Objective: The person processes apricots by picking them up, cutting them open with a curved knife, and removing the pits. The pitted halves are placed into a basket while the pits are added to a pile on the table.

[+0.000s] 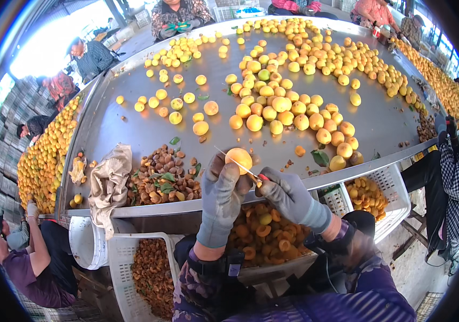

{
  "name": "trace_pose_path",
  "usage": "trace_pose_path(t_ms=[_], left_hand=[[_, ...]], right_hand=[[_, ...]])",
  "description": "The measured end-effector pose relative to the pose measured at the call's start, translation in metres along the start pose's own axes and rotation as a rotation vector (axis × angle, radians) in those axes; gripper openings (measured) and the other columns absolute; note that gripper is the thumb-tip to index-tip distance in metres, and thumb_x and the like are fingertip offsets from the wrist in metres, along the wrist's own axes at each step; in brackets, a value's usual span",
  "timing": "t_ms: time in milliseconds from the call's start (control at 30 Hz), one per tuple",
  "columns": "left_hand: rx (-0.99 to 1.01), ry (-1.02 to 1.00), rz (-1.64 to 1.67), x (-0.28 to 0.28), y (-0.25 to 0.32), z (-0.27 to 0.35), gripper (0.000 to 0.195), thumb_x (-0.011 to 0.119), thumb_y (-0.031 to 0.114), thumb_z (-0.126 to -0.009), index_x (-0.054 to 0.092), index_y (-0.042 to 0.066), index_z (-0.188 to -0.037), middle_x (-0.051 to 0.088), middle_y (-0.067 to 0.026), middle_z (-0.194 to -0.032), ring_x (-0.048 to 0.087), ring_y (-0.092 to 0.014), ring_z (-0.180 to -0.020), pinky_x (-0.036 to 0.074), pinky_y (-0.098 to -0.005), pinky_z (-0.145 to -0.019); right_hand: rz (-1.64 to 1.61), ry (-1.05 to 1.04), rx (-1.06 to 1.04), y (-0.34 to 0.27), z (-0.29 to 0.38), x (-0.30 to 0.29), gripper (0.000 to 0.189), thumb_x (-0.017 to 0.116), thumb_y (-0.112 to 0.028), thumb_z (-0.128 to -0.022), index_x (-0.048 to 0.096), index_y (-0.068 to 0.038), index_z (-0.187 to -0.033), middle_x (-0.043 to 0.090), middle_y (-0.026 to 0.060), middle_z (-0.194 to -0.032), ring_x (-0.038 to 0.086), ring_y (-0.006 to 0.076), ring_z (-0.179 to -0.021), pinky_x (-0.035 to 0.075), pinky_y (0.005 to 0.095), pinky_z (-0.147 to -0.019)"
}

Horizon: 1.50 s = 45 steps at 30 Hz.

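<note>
My left hand (224, 189), in a grey work glove, grips a whole-looking apricot (239, 160) above the near edge of the metal table. In my right hand (293, 193), also gloved, is a small knife (237, 164) with a thin blade. Its blade lies across the apricot; whether it has cut in, I cannot tell. Below my hands a crate of halved apricots (262, 231) sits at my lap, partly hidden by my forearms. Whole apricots (281, 104) spread over the table beyond my hands. Left of my left hand lies a pile of apricot stones (161, 173) with green leaves.
A crumpled beige cloth (110, 173) hangs over the table's rim (157, 210). Below stand a white bucket (88, 241), a white crate of stones and scraps (153, 277), and another crate (398, 193) with apricot halves. Co-workers sit around, one person (32, 257) close at left.
</note>
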<state>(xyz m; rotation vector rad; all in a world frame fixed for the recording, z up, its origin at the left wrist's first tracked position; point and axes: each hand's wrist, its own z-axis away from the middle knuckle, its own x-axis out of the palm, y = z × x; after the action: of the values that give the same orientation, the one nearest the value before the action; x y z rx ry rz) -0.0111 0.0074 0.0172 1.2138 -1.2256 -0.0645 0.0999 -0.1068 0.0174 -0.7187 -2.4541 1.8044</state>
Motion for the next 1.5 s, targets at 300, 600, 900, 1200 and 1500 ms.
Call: trace_pose_path(t_ms=[300, 600, 900, 1200, 1500], left_hand=[[0.070, -0.040, -0.110, 0.005, 0.002, 0.002, 0.049, 0.069, 0.031, -0.084, 0.050, 0.000, -0.116, 0.063, -0.0147, -0.107, 0.056, -0.009, -0.070, 0.044, -0.0186, -0.057], [-0.019, -0.090, -0.114, 0.002, 0.006, 0.004, 0.050, 0.064, 0.034, -0.088, 0.051, -0.002, -0.120, 0.062, -0.0131, -0.108, 0.060, -0.016, -0.092, 0.049, -0.0293, -0.082], [0.276, -0.001, -0.694, 0.006, 0.017, 0.006, 0.055, 0.070, 0.013, -0.082, 0.045, -0.006, -0.127, 0.060, -0.0089, -0.106, 0.059, -0.014, -0.093, 0.050, -0.0273, -0.081], [-0.090, -0.119, 0.137, 0.004, 0.005, 0.004, 0.057, 0.063, 0.029, -0.089, 0.041, -0.003, -0.130, 0.059, -0.0194, -0.116, 0.060, -0.026, -0.103, 0.050, -0.0388, -0.089], [0.297, 0.013, -0.475, 0.005, 0.010, 0.007, 0.059, 0.073, 0.012, -0.080, 0.043, 0.000, -0.130, 0.060, -0.0145, -0.115, 0.061, -0.021, -0.100, 0.053, -0.0324, -0.082]], right_hand=[[0.098, 0.041, -0.056, 0.012, 0.002, -0.001, 0.027, 0.051, -0.031, -0.096, 0.052, -0.004, -0.091, 0.045, 0.0137, -0.061, 0.046, 0.0352, -0.056, 0.040, 0.0341, -0.052], [0.099, 0.138, -0.193, 0.009, -0.001, 0.007, 0.028, 0.052, -0.032, -0.095, 0.053, -0.004, -0.092, 0.047, 0.0135, -0.063, 0.049, 0.0324, -0.055, 0.041, 0.0331, -0.052], [0.051, 0.031, -0.076, 0.004, 0.005, 0.003, 0.032, 0.050, -0.035, -0.096, 0.050, -0.004, -0.088, 0.046, 0.0135, -0.063, 0.045, 0.0345, -0.055, 0.039, 0.0329, -0.051], [0.144, 0.178, -0.180, 0.013, 0.003, 0.010, 0.034, 0.051, -0.038, -0.094, 0.051, -0.004, -0.086, 0.046, 0.0136, -0.062, 0.049, 0.0346, -0.056, 0.041, 0.0324, -0.051], [0.058, 0.088, -0.113, 0.009, 0.004, 0.009, 0.039, 0.050, -0.041, -0.094, 0.050, -0.004, -0.083, 0.045, 0.0118, -0.060, 0.048, 0.0316, -0.052, 0.040, 0.0317, -0.050]])
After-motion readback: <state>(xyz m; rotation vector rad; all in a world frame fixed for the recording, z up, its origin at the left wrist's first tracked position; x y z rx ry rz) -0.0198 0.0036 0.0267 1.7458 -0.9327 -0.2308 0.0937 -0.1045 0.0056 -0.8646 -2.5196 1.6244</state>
